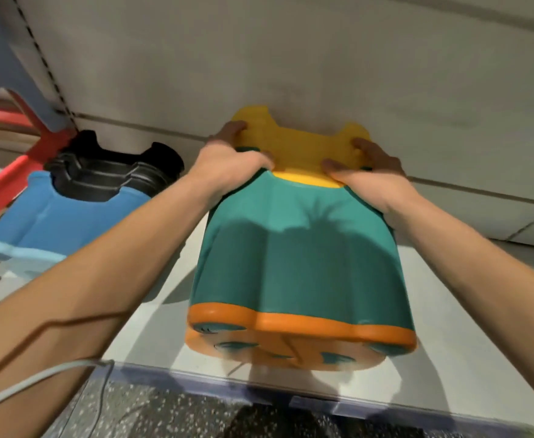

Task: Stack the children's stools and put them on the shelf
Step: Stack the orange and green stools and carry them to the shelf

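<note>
Left hand point(232, 164) and right hand point(368, 173) grip the yellow stool point(300, 143) nested in the green stool point(294, 248), lying at frame centre on the white shelf point(455, 343); blue and black stools point(79, 197) lie apart at left, bare shelf between.

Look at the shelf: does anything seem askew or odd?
Yes. The green stool lies on its side on the shelf, seat toward the camera, a yellow stool nested inside. Both hands, left and right, grip it. The blue stool lies tipped too.
</note>
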Tool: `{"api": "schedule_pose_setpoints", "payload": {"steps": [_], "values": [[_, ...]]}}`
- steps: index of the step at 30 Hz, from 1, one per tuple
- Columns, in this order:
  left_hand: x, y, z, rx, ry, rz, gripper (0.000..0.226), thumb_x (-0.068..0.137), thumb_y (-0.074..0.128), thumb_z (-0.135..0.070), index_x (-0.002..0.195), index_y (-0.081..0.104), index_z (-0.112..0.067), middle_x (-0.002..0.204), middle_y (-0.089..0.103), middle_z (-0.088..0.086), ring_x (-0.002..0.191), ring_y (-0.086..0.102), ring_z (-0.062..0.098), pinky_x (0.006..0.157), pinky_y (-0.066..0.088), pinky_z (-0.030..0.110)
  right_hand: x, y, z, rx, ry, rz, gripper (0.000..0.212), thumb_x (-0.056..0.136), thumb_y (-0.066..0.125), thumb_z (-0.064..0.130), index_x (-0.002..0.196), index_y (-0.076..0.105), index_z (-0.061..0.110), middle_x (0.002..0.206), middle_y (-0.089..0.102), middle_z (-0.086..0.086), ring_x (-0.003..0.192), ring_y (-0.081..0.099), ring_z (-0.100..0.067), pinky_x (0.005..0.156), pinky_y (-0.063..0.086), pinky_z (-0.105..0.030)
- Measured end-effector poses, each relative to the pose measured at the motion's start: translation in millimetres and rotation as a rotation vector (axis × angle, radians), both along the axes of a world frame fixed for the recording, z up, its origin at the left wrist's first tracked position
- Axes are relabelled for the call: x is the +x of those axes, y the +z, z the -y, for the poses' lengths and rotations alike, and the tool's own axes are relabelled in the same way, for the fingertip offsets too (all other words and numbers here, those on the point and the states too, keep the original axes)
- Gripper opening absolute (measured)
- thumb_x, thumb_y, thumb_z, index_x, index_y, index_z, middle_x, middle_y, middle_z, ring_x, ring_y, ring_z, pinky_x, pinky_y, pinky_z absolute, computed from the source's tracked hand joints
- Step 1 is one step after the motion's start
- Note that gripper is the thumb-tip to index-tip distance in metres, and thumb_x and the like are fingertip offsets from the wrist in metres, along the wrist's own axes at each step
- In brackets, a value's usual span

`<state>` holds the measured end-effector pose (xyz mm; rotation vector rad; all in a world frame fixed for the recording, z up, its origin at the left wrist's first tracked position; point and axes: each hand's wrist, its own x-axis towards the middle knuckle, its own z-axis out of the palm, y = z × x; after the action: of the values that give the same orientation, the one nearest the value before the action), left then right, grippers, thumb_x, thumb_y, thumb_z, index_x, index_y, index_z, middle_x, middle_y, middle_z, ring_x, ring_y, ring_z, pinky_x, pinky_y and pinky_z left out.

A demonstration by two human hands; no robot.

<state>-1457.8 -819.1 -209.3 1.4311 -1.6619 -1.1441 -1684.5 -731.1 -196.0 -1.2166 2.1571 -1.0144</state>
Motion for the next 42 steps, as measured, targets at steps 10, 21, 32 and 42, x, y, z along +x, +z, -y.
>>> {"api": "schedule_pose_setpoints", "payload": {"steps": [10,21,32,42], "values": [[-9.4,17.2,-56.8,-0.140,-0.075,0.439,0.099,0.084,0.062,-0.066,0.166,0.019,-0.032,0.174,0.017,0.010,0.153,0.027,0.044,0.125,0.028,0.047,12.7,1.1,-47.5,0.023,0.078,-0.350,0.074,0.086,0.049,0.062,0.154,0.036,0.035,0.154,0.033,-0.014,0.138,0.034,-0.044,0.115,0.031,-0.048],[90.7,106.7,-272.7,0.083,-0.383,0.750,0.089,0.093,0.066,-0.046,0.166,0.018,-0.030,0.177,-0.001,0.002,0.161,0.005,0.039,0.127,0.023,0.057,115.2,109.9,-209.6,0.381,0.394,-0.346,0.078,0.094,0.059,0.053,0.160,0.027,0.027,0.170,0.008,-0.014,0.151,0.023,-0.041,0.120,0.027,-0.046],[122.8,346.0,-424.6,-0.021,-0.435,0.863,0.086,0.098,0.058,-0.047,0.165,0.007,-0.034,0.177,-0.006,0.002,0.162,0.003,0.039,0.131,0.011,0.052,152.5,360.3,-365.3,0.415,0.497,-0.491,0.073,0.101,0.044,0.052,0.161,0.018,0.021,0.167,0.018,-0.016,0.148,0.027,-0.039,0.118,0.029,-0.053],[110.4,504.7,-612.1,-0.105,-0.382,0.856,0.085,0.095,0.059,-0.055,0.164,0.016,-0.031,0.177,0.001,0.004,0.160,0.011,0.040,0.128,0.021,0.051,131.1,506.9,-599.7,0.287,0.344,-0.531,0.076,0.098,0.042,0.056,0.162,0.012,0.027,0.169,0.012,-0.008,0.151,0.019,-0.032,0.121,0.021,-0.047]]}}
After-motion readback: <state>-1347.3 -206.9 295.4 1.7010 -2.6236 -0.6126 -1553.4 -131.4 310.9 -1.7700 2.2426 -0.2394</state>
